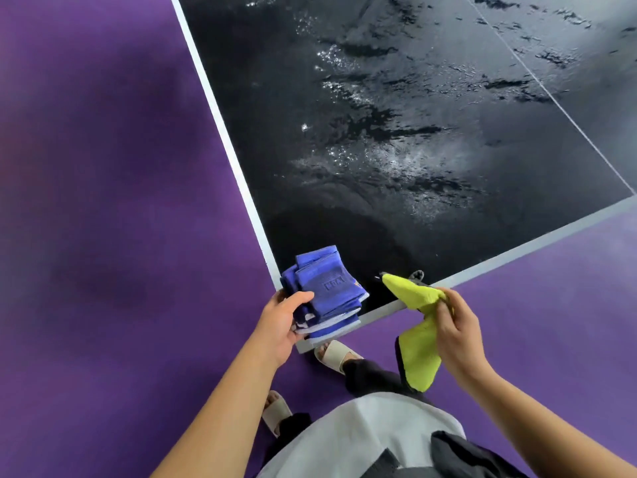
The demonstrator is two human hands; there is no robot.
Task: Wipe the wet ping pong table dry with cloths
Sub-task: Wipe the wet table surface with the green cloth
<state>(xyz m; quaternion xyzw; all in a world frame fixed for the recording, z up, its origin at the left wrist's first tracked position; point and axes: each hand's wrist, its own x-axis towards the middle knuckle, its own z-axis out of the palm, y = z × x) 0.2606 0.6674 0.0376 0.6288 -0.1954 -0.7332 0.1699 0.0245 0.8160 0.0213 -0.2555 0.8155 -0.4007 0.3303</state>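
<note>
Half-wet black table (413,132), white edging, purple floor (103,201)

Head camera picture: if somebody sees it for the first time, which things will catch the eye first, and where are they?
The wet black ping pong table fills the upper right, its water streaks shining. At its near corner the left hand holds a folded blue cloth. Just to the right, the right hand pinches a bright yellow-green cloth that hangs down over the purple floor.
</note>
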